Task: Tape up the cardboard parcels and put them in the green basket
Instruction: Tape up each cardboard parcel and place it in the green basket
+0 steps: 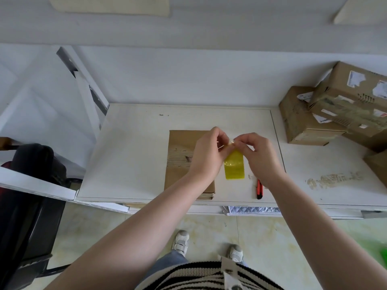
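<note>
A flat brown cardboard parcel (180,155) lies on the white table (134,147), partly under my left forearm. Above its right edge my left hand (206,155) and my right hand (257,155) meet, both pinching the top end of a yellow translucent strip of tape (234,166) that hangs down between them. The tape roll itself is not visible. A green edge, perhaps the basket (383,255), shows at the far right on the floor.
A red and black utility knife (259,189) lies near the table's front edge, right of the tape. Several taped cardboard boxes (335,114) are stacked at the back right. A black chair (31,185) stands at the left. Tape residue (333,180) marks the table.
</note>
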